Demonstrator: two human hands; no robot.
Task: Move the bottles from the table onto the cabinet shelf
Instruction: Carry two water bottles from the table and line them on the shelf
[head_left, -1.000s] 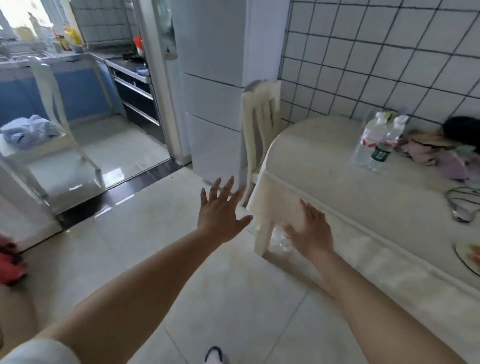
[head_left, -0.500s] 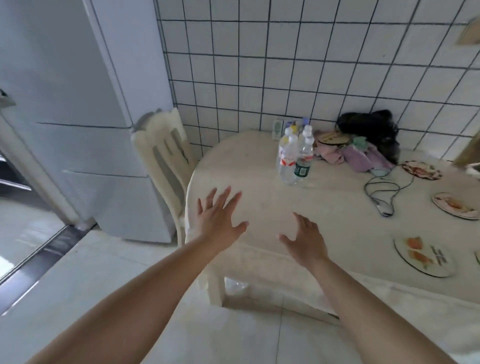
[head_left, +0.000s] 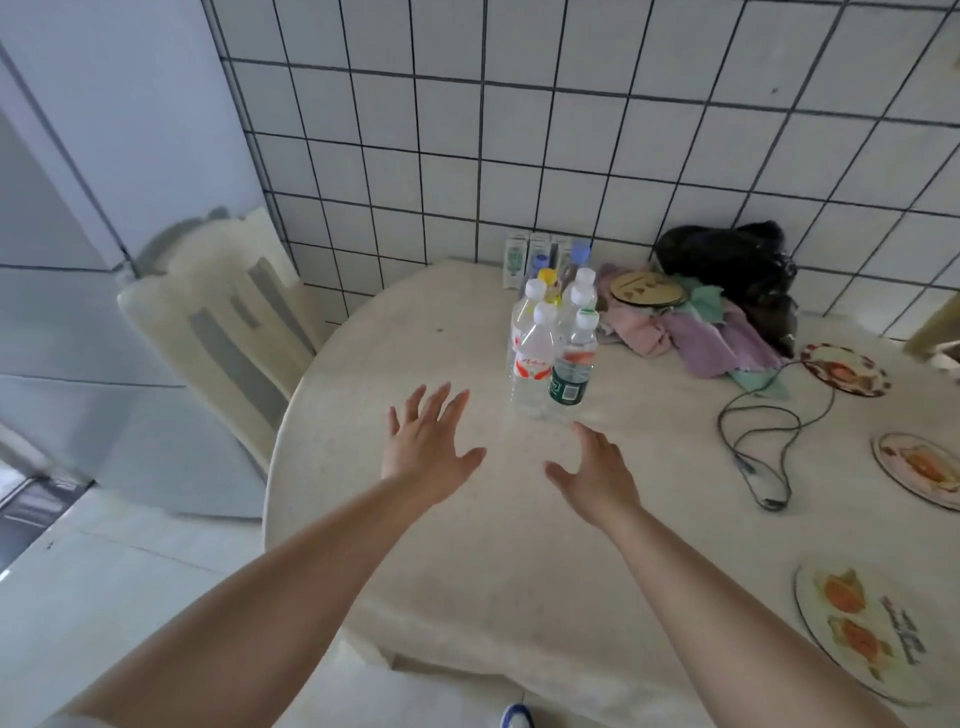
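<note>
Both hands have come forward over the table (head_left: 395, 519) since the earlier frames, when they hung short of its edge above the floor; the view has swung with them, so the doorway is gone and the tiled wall (head_left: 597, 130) fills the top of the picture. Now the left hand (head_left: 423, 447) hovers over the pale tabletop with its fingers spread and straight, holding nothing; the right hand (head_left: 597, 475) is beside it, palm turned inward, fingers relaxed and also holding nothing, its fingertips near the foot of the nearest bottle but not touching it. The bottles (head_left: 550, 343) stand upright in a tight cluster toward the back of the table, just ahead of the hands; most have white caps, one a yellow cap and one a blue cap; the front two carry a red-and-white label and a green label. Small cartons (head_left: 519, 260) stand against the wall behind the cluster. To the right of the bottles lies a heap of pink, purple and green cloths (head_left: 691, 338), with a black bag (head_left: 727, 260) behind it; a dark cable (head_left: 769, 441) loops across the tabletop; round patterned mats (head_left: 857, 623) lie near the right edge. A cream chair (head_left: 223, 322) stands at the table's left side, next to a white fridge (head_left: 78, 208).
</note>
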